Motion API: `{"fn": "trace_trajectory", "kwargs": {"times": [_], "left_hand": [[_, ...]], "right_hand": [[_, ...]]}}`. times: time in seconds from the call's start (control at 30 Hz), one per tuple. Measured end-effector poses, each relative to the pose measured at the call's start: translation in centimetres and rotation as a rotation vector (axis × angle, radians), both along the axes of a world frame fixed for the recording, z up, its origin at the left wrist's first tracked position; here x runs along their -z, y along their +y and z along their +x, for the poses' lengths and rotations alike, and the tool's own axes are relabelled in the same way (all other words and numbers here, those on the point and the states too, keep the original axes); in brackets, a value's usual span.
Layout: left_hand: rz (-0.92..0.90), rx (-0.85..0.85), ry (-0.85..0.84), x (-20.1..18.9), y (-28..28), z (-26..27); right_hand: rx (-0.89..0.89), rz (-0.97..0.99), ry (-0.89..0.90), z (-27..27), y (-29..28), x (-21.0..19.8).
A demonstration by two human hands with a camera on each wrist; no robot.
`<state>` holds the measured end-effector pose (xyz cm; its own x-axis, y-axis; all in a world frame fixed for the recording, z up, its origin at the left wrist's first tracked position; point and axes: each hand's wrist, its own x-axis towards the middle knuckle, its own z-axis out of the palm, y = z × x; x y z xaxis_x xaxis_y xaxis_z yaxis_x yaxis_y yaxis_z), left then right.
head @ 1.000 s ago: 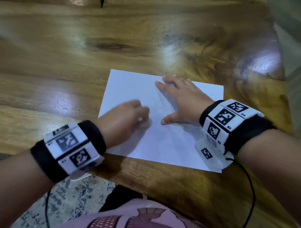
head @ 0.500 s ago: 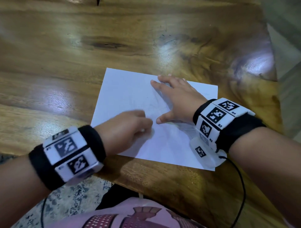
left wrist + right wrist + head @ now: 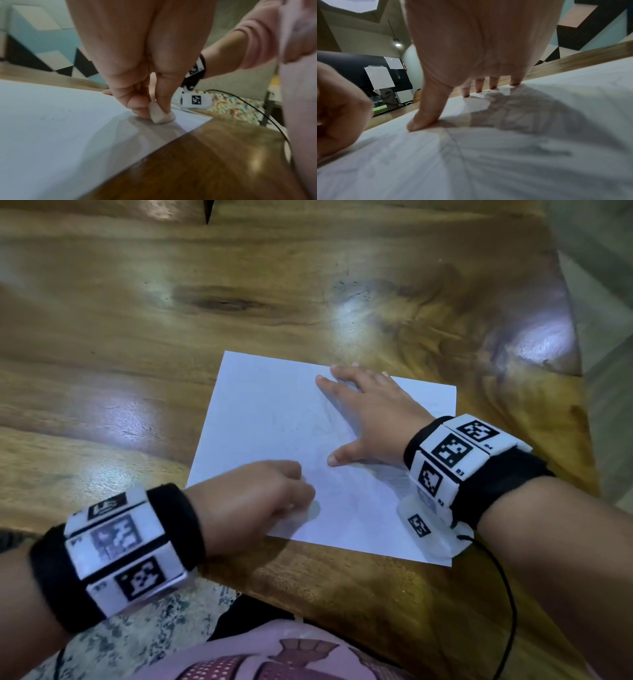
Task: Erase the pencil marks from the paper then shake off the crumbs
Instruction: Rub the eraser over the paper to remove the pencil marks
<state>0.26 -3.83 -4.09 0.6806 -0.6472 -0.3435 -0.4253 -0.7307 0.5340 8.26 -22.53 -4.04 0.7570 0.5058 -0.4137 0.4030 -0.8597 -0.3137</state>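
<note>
I see the paper (image 3: 274, 419), a white sheet, lying flat on the wooden counter (image 3: 137, 337) close to its near edge. My right hand (image 3: 373, 419) lies palm down on the sheet's far right part, its fingers (image 3: 329, 381) straight and spread, the thumb (image 3: 426, 119) stretched out sideways with its tip pressed on the sheet. My left hand (image 3: 253, 501) sits over the near left part of the sheet, curled, and from the left wrist view its fingers (image 3: 137, 106) pinch a small white eraser (image 3: 162, 116) against the thumb, the eraser's lower face touching the sheet not far from the near edge. Faint grey pencil marks (image 3: 453, 138) run across the sheet under and beside the right palm; they are blurred and I cannot tell their shape. A few tiny dark specks (image 3: 68, 110) lie on the sheet left of the eraser. Both wrists carry black bands with white marker blocks (image 3: 452, 453), and a thin black cable (image 3: 507, 594) trails off the right wrist across the counter's near edge.
</note>
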Motion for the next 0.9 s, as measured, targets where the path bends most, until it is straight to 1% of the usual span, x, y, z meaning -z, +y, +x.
{"fn": "trace_trajectory", "kwargs": {"times": [0.13, 0.27, 0.37, 0.4, 0.5, 0.57, 0.63, 0.7, 0.73, 0.8, 0.83, 0.87, 0.9], "left_hand": [[0.04, 0.013, -0.02, -0.1, 0.1, 0.0], [0.039, -0.051, 0.047, -0.6, -0.2, 0.1], [0.048, -0.124, 0.118, -1.3, -0.2, 2.3], [0.036, -0.184, 0.099, -1.5, -0.3, 3.6], [-0.03, -0.419, -0.092, -1.8, -0.8, 8.4], [-0.027, -0.504, -0.159, -1.9, -2.0, 10.7], [0.028, -0.521, -0.192, -1.9, -3.1, 11.5], [0.035, -0.482, -0.208, -1.8, -3.3, 11.2], [0.029, -0.44, -0.163, -1.8, -3.1, 10.8], [0.053, -0.349, -0.005, -2.0, -2.5, 10.3], [0.064, -0.338, 0.021, -2.0, -2.4, 10.4], [0.053, -0.366, -0.01, -2.0, -2.4, 10.8], [0.025, -0.42, -0.083, -1.9, -2.6, 11.3]], "right_hand": [[-0.011, 0.011, -0.006, -0.1, -0.1, 0.2], [0.013, -0.032, -0.007, 0.2, -1.3, -0.2], [0.003, -0.032, 0.036, 0.3, -1.9, -0.6], [0.002, -0.025, 0.044, 0.3, -2.0, -0.6], [-0.003, -0.023, 0.055, 0.3, -1.9, -0.5], [0.001, -0.022, 0.055, 0.5, -2.0, -0.4], [-0.005, -0.023, 0.047, 0.6, -2.1, -0.2], [-0.011, -0.024, 0.041, 0.6, -2.1, -0.1], [-0.011, -0.024, 0.041, 0.6, -2.2, 0.0], [-0.009, -0.024, 0.041, 0.6, -2.2, 0.0], [-0.009, -0.024, 0.042, 0.6, -2.2, -0.1], [-0.01, -0.025, 0.042, 0.6, -2.1, -0.1], [-0.011, -0.027, 0.042, 0.6, -2.1, -0.2]]}}
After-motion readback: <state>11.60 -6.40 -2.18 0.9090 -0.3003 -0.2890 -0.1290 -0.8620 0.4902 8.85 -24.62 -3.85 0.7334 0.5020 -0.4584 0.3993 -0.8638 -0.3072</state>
